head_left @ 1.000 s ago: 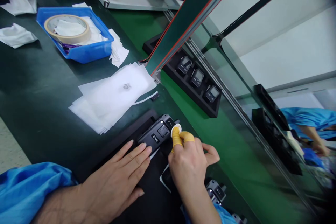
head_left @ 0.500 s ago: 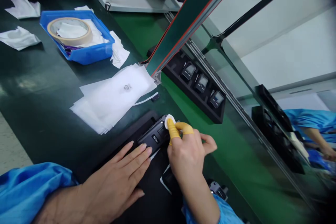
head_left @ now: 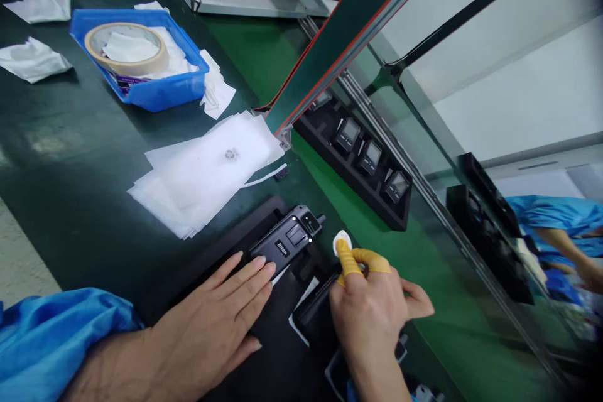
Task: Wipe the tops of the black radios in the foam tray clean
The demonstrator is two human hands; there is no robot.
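The left hand point(head_left: 221, 314) lies flat, steadying the black radio point(head_left: 287, 240) in its tray point(head_left: 226, 245), while the right hand point(head_left: 372, 308) pinches a white pad point(head_left: 342, 242) beside it.

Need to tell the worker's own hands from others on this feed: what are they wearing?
The left hand is bare, with a loose bright blue sleeve at the forearm. The right hand wears yellow finger cots on two fingers; a bit of blue cuff shows at its wrist.
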